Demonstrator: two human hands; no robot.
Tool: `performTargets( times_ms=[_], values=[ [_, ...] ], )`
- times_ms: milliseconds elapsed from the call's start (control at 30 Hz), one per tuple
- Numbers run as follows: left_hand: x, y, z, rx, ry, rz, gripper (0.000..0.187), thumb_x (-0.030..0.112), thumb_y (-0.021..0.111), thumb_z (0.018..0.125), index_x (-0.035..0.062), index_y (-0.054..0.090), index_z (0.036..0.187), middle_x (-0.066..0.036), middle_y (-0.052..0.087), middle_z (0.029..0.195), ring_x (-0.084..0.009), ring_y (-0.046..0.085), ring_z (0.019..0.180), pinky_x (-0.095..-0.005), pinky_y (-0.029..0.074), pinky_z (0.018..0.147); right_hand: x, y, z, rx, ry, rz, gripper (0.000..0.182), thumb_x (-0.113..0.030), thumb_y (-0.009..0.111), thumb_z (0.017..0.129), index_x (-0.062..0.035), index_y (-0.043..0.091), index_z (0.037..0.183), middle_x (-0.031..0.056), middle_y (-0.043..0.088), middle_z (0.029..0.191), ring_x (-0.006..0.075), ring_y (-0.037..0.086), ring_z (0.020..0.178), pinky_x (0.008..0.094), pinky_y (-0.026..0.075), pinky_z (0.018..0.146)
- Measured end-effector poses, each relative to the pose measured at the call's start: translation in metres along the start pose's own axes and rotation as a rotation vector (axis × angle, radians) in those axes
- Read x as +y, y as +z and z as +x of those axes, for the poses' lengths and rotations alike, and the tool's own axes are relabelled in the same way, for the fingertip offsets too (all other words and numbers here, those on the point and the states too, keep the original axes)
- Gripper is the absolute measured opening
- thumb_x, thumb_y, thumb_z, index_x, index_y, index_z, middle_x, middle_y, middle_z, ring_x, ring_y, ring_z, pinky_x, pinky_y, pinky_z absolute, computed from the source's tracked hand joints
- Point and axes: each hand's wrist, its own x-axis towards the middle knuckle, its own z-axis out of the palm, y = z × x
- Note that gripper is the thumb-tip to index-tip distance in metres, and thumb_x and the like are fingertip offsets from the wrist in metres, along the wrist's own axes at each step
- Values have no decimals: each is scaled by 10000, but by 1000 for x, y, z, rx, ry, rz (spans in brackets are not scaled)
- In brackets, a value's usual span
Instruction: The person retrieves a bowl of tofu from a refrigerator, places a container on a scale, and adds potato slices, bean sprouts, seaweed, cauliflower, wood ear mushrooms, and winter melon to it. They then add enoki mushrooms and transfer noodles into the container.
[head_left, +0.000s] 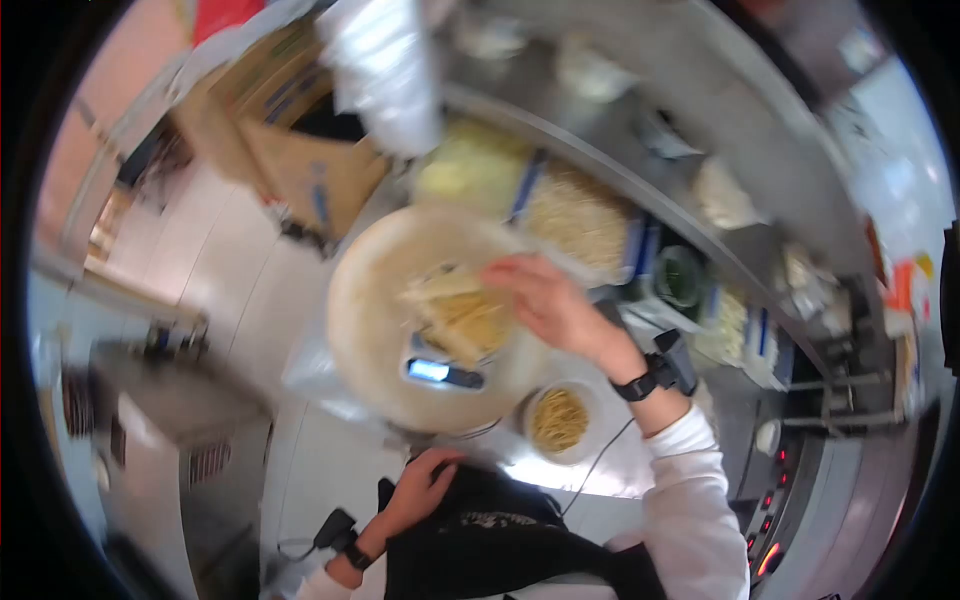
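My right hand [545, 305] is over the right side of a round pale board [365, 300], fingers stretched out and blurred, with nothing visible in them. Just left of its fingertips, a heap of yellow strips [465, 320] lies in what looks like clear plastic. The heap rests on a small kitchen scale [470, 379] with a lit display, whose digits I cannot read. My left hand [420, 490] is low in front of my black apron [480, 540], near the board's front edge, thumb apart from the fingers and holding nothing. A white bowl of yellow strips [560, 420] stands right of the board.
Behind the board are trays of pale yellow shreds [475, 165] and whitish shreds [575, 220], and a tub of greens [680, 278]. A metal shelf [620, 185] runs above them. A cardboard box [310, 175] stands back left; a steel cabinet [190, 430] is at left.
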Motion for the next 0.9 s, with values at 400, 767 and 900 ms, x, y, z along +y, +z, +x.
performTargets(
  times_ms=[400, 767, 900],
  values=[
    [18, -118, -47, -472, -426, 25, 326, 101, 539, 866, 46, 498, 1185, -64, 565, 1123, -137, 538, 969, -262, 426, 862, -23, -335, -237, -585, 1001, -281, 297, -141, 639, 751, -28, 602, 1024, 133, 618, 980, 252, 597, 901, 337, 473, 778],
    [174, -253, -62, -266, -592, 156, 333, 135, 528, 860, 4, 477, 1162, -85, 580, 1089, -162, 539, 1008, -265, 412, 857, -65, -484, -420, -355, 2151, -199, 170, -161, 530, 779, -81, 649, 870, 25, 645, 762, 138, 617, 770, 291, 501, 615],
    [228, -213, -43, -113, -742, 358, 446, 278, 454, 891, 0, 426, 1239, -118, 512, 1194, -224, 476, 1082, -350, 366, 921, 42, -524, -695, -1656, 817, -1226, 158, -203, 645, 661, -103, 658, 783, 39, 620, 743, 210, 598, 733, 334, 456, 740]
  ],
)
